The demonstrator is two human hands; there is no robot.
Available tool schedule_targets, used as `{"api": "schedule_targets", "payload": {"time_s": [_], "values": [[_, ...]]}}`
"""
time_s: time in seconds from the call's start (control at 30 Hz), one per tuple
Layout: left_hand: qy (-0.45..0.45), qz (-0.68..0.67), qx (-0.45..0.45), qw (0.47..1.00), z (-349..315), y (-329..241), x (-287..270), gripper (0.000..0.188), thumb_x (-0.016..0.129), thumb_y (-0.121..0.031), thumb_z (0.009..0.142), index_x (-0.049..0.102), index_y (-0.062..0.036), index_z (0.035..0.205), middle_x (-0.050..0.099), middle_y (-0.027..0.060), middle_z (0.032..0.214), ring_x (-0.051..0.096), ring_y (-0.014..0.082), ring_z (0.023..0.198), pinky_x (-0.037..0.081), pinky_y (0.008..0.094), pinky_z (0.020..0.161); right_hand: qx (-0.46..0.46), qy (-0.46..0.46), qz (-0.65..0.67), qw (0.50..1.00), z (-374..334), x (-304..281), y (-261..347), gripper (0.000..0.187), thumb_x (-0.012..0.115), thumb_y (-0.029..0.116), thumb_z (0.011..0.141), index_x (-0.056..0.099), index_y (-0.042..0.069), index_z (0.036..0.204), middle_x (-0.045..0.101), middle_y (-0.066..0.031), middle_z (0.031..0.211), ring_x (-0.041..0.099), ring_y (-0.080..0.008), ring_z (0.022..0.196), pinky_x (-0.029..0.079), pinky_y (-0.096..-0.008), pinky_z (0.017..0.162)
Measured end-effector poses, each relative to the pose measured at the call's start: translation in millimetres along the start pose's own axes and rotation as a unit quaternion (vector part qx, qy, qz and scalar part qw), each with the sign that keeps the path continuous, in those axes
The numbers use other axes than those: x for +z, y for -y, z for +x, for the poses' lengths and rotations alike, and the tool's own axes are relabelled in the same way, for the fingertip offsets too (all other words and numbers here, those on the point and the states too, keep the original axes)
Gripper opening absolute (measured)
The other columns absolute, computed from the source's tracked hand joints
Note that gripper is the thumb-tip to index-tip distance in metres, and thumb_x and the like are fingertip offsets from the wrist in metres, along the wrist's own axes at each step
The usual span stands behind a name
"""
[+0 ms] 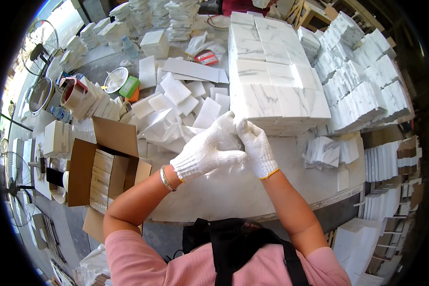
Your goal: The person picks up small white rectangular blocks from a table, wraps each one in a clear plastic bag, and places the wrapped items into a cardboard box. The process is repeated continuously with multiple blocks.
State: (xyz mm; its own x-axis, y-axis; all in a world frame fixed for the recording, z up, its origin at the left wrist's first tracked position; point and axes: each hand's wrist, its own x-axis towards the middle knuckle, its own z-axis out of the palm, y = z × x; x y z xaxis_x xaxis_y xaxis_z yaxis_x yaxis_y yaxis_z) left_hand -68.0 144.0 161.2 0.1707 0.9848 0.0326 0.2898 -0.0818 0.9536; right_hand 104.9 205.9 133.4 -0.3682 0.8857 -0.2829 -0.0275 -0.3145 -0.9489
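Observation:
Both my hands wear white knit gloves and meet over the pale work table. My left hand and my right hand are closed together on a crumpled clear plastic bag held between them. What is inside the bag I cannot tell. Just beyond my hands stands a large block of stacked white marble tiles. Loose white tiles and plastic sleeves lie scattered to the left of it.
An open cardboard box packed with tiles stands at my left. Small tile stacks lie at the right on the table. More tile stacks fill the right side and the far end. Tape rolls and fans sit at left.

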Motion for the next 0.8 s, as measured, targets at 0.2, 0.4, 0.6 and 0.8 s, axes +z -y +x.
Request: {"api": "schedule_targets", "payload": {"time_s": [0.2,0.4,0.6,0.8], "values": [[-0.016,0.013,-0.048,0.999,8.6,-0.5,-6.2,0.059,0.079,-0.028,0.086,0.059,-0.0069,0.138,0.073,0.0109,0.119,0.071,0.0193,0.103,0.056,0.0339,0.091,-0.041,0.056,-0.007,0.998,-6.9,-2.2,9.3,0.031,0.073,0.035,0.099,0.071,0.005,0.105,0.072,-0.0022,0.089,0.062,-0.0079,0.075,0.048,-0.0251,0.068],[-0.024,-0.014,-0.093,0.995,3.1,18.0,-48.0,0.022,0.069,-0.007,0.093,0.074,-0.0058,0.114,0.069,-0.0051,0.093,0.060,0.0030,0.083,0.052,0.0226,0.072,-0.046,0.017,0.066,0.997,-4.1,-24.9,-3.1,0.029,0.072,0.033,0.099,0.069,0.006,0.089,0.064,0.0001,0.075,0.055,-0.0075,0.063,0.044,-0.0236,0.060],[-0.303,0.101,-0.050,0.946,20.8,34.3,-163.7,0.022,0.064,-0.004,0.094,0.072,-0.0052,0.115,0.071,-0.0013,0.095,0.062,0.0059,0.081,0.051,0.0230,0.071,-0.091,-0.085,0.109,0.986,-30.6,-73.3,3.2,0.043,0.070,0.047,0.098,0.061,0.009,0.080,0.050,0.0036,0.063,0.041,-0.0067,0.049,0.032,-0.0247,0.045],[-0.515,0.485,0.073,0.704,3.9,47.4,-366.0,0.042,0.062,-0.038,0.096,0.069,-0.0127,0.129,0.074,0.0156,0.116,0.072,0.0372,0.104,0.057,0.0425,0.090,-0.105,-0.280,0.068,0.952,-76.9,-195.3,-13.2,0.040,0.063,0.051,0.101,0.055,0.016,0.083,0.025,0.0087,0.052,0.022,-0.0058,0.039,0.017,-0.0279,0.039]]}}
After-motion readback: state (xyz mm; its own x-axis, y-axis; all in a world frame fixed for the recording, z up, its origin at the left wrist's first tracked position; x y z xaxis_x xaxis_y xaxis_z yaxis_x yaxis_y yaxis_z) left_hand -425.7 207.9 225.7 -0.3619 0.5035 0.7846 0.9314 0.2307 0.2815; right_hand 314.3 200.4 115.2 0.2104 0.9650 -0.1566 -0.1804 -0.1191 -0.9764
